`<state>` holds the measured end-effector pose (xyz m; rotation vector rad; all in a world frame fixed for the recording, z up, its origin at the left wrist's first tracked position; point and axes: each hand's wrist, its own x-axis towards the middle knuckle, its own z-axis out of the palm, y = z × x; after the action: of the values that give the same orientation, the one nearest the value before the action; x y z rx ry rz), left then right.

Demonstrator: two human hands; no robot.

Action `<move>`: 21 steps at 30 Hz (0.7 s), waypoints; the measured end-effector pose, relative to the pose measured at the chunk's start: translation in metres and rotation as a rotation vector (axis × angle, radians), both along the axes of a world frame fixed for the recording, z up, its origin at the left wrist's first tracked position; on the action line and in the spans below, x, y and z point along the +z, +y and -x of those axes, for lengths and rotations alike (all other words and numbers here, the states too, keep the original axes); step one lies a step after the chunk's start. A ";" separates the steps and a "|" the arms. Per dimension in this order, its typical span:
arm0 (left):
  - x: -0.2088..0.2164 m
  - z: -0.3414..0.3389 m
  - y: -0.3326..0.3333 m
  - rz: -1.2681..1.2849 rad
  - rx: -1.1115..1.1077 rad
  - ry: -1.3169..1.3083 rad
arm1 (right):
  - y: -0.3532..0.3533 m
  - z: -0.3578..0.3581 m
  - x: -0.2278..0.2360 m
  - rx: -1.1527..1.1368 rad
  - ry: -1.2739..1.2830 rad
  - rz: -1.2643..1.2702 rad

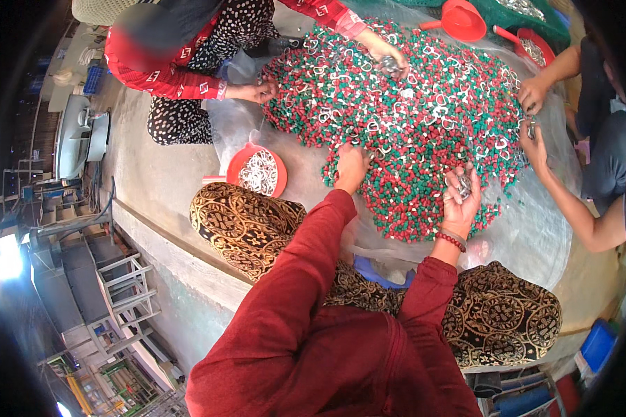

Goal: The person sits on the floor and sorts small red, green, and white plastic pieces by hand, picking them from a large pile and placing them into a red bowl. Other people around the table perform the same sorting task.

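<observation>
In front of me spreads a wide pile of small red, green and white pebble-like pieces (pixel 403 187), with pale metal rings (pixel 373 126) scattered over it. My left hand (pixel 352 167) reaches down to the near left part of the pile, its fingers drawn together at the surface; what they grip, if anything, is hidden. Palm up over the near right part, my right hand (pixel 462 201) has its fingers curled around several silvery metal rings (pixel 464 182). A red scoop (pixel 280 174) full of similar rings rests on the floor by my left knee.
Clear plastic sheeting (pixel 535 236) lies under the pile. At the far left a co-worker's hands (pixel 389 59) work the pile; another person's hands (pixel 533 142) are at its right edge. Red scoops (pixel 464 22) stand at the back. A concrete ledge (pixel 181 243) runs at left.
</observation>
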<state>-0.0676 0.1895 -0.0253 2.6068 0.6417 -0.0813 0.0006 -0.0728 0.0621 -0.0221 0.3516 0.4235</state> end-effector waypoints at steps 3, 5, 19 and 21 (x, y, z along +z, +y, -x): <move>0.031 -0.034 0.010 0.284 0.095 -0.119 | 0.006 -0.002 0.000 0.001 -0.071 0.061; 0.035 -0.041 0.016 0.015 0.017 -0.004 | 0.014 -0.002 0.002 0.052 -0.150 0.067; 0.157 -0.124 -0.007 0.133 -0.619 0.162 | 0.013 0.000 -0.013 0.155 -0.125 0.077; 0.175 -0.124 -0.024 0.216 -0.781 0.093 | 0.021 0.002 0.001 0.216 -0.088 0.197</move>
<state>0.0561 0.1658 0.1501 2.4911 -0.3698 -0.4814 -0.0017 -0.0516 0.0633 -0.2719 0.3038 0.5987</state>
